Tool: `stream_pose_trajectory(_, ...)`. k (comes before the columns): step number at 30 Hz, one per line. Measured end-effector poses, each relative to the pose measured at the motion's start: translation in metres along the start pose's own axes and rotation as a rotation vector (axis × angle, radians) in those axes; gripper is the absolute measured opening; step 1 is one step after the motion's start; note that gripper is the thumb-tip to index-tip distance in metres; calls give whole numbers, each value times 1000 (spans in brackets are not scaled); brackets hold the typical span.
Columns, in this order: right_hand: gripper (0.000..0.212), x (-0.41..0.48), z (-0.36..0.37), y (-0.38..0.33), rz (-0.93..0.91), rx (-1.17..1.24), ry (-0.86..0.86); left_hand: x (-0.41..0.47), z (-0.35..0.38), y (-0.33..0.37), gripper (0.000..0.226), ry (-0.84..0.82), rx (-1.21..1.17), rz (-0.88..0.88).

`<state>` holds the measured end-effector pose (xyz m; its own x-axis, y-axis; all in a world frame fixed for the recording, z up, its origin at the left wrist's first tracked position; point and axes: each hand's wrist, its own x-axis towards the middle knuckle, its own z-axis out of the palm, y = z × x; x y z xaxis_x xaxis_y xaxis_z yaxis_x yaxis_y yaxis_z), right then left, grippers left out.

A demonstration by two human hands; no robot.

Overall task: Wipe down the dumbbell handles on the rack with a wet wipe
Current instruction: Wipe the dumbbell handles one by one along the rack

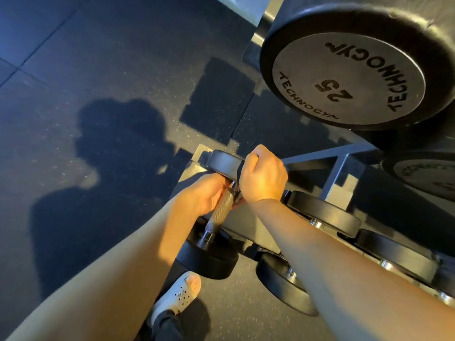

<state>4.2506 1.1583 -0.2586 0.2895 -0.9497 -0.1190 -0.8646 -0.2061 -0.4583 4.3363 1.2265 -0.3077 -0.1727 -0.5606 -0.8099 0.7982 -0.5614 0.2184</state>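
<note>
A small black dumbbell lies on the lowest rack shelf, its knurled metal handle (pixel 221 213) running from the near head (pixel 207 260) up to the far head (pixel 222 160). My left hand (pixel 206 194) grips the upper part of the handle from the left, and its fingertips show on the far side. My right hand (pixel 263 176) is curled in a fist over the top end of the handle, against the far head. No wet wipe shows in either hand; anything inside the fists is hidden.
A big 25 dumbbell (pixel 349 80) sits on the shelf above at the upper right. More black dumbbells (pixel 322 212) line the low shelf under my right forearm. The grey rack frame (pixel 342 173) stands behind them. My foot in a white sandal (pixel 177 297) is on the dark rubber floor (pixel 98 70).
</note>
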Motion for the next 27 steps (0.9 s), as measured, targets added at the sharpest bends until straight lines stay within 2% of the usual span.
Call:
stream_pose_trajectory(2,34,0,-1,0,-2,4,-6,2,4,-18,24,275,-10,198)
stream_pose_trajectory(4,32,-1,-4,0,4,-24,-15,-1,3,-43,24,535,252,520)
stream_pose_trajectory(7,34,-2,-5,0,11,-36,-19,-17,7,-61,22,690,878,990)
stream_pose_trajectory(9,35,-2,-3,-1,-2,19,-13,-25,8,-62,13,709,1182,1114)
stream_pose_trajectory(11,37,-2,-2,-4,-5,16,-17,-30,5,-66,5,716,1335,1116)
stream_pose_trajectory(13,39,-3,-2,-4,-3,7,-17,-41,-3,-67,7,668,1350,1015)
stream_pose_trajectory(14,39,-2,-1,-3,-2,5,-17,-49,-9,-67,11,639,1357,916)
stream_pose_trajectory(16,37,-1,-1,-2,-6,-3,-16,-61,-23,-63,17,548,1387,603)
stream_pose_trajectory(18,34,-1,-1,0,-6,-2,-21,-65,-40,-53,19,368,1330,304)
stream_pose_trajectory(19,33,-1,-1,-1,-7,-2,-21,-64,-44,-46,17,295,1254,253)
stream_pose_trajectory(20,31,-1,-1,0,-7,-5,-22,-62,-43,-39,14,281,1141,282)
stream_pose_trajectory(23,26,0,-1,2,-3,-19,-25,-48,-25,-26,10,373,701,518)
stream_pose_trajectory(25,25,0,-1,3,2,-18,-21,-36,-14,-27,13,369,677,584)
stream_pose_trajectory(27,25,0,-2,4,2,-14,-17,-27,-15,-33,20,363,823,564)
